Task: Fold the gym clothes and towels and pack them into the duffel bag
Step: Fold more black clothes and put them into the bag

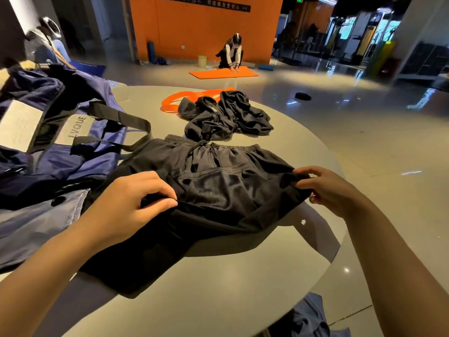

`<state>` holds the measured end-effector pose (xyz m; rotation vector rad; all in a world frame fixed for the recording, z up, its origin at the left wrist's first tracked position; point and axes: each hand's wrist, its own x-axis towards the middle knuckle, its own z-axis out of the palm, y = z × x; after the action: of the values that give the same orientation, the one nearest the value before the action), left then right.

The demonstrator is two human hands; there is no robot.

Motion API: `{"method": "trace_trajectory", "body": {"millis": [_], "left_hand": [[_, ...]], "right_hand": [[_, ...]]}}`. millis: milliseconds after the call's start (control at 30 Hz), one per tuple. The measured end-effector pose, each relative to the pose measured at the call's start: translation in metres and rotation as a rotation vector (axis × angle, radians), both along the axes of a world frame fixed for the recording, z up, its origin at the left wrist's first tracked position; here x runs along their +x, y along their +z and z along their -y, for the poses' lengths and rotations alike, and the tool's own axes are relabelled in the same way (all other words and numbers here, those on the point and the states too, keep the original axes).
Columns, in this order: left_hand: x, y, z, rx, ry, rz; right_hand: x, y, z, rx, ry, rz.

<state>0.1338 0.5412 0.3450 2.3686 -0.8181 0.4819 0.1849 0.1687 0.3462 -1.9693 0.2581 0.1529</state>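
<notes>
Black shorts (213,190) lie waistband toward the worktop's (218,288) far edge; my left hand (136,200) and right hand (325,188) have fingers clamped on their hems.

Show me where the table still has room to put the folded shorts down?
Bare table lies near you, in front of the black shorts, and on the right past the right hand. The left is crowded by the duffel bag; the far middle holds the crumpled black clothes and orange band.
</notes>
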Motion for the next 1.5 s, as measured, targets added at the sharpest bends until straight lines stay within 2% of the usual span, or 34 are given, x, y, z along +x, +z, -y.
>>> {"method": "trace_trajectory", "body": {"millis": [100,167,233,267,333,400,467,533,633,733,900,1100,1167,1267,1333,1433,1500], "left_hand": [[-0.007,0.004,0.003,-0.279,-0.058,-0.183],[-0.014,0.001,0.002,-0.369,-0.149,-0.26],[-0.02,-0.005,0.001,-0.257,-0.19,-0.233],[-0.023,-0.008,0.001,-0.135,-0.174,-0.167],[-0.027,-0.014,0.007,0.135,-0.118,0.07],[-0.031,-0.018,0.018,0.253,-0.118,0.232],[-0.037,-0.02,0.028,0.213,-0.173,0.272],[-0.042,-0.021,0.034,0.156,-0.221,0.271],[-0.049,-0.023,0.037,0.138,-0.225,0.286],[-0.053,-0.023,0.036,0.132,-0.222,0.309],[-0.053,-0.026,0.038,0.148,-0.236,0.307],[-0.059,-0.019,0.044,0.138,-0.239,0.322],[-0.052,-0.009,0.047,0.045,-0.149,0.269],[-0.032,-0.017,0.047,-0.036,0.024,0.005],[-0.023,-0.041,0.049,0.08,0.056,-0.087],[-0.016,-0.074,0.052,0.233,0.075,-0.078],[-0.005,-0.075,0.051,0.269,0.089,-0.059]], "right_hand": [[0.001,0.01,0.011,-0.158,-0.07,0.067],[-0.002,0.011,0.016,-0.216,-0.103,0.1],[-0.005,0.009,0.018,-0.323,-0.101,0.14],[-0.007,0.008,0.016,-0.415,-0.096,0.174],[-0.012,0.003,0.007,-0.614,-0.093,0.28],[-0.02,0.0,-0.013,-0.717,-0.045,0.439],[-0.035,0.0,-0.039,-0.696,0.164,0.612],[-0.055,0.002,-0.063,-0.662,0.5,0.684],[-0.085,0.006,-0.089,-0.6,0.835,0.545],[-0.104,0.004,-0.093,-0.684,0.897,0.411],[-0.12,0.008,-0.081,-1.139,0.772,0.404],[-0.134,0.001,-0.043,-1.432,0.436,0.084],[-0.13,-0.002,-0.04,-1.452,0.295,0.131],[-0.103,-0.023,-0.036,-1.342,0.103,0.239],[-0.085,-0.043,-0.036,-1.253,0.075,0.216],[-0.065,-0.058,-0.03,-1.173,-0.021,0.248],[-0.053,-0.059,-0.023,-1.104,-0.096,0.316]]}}
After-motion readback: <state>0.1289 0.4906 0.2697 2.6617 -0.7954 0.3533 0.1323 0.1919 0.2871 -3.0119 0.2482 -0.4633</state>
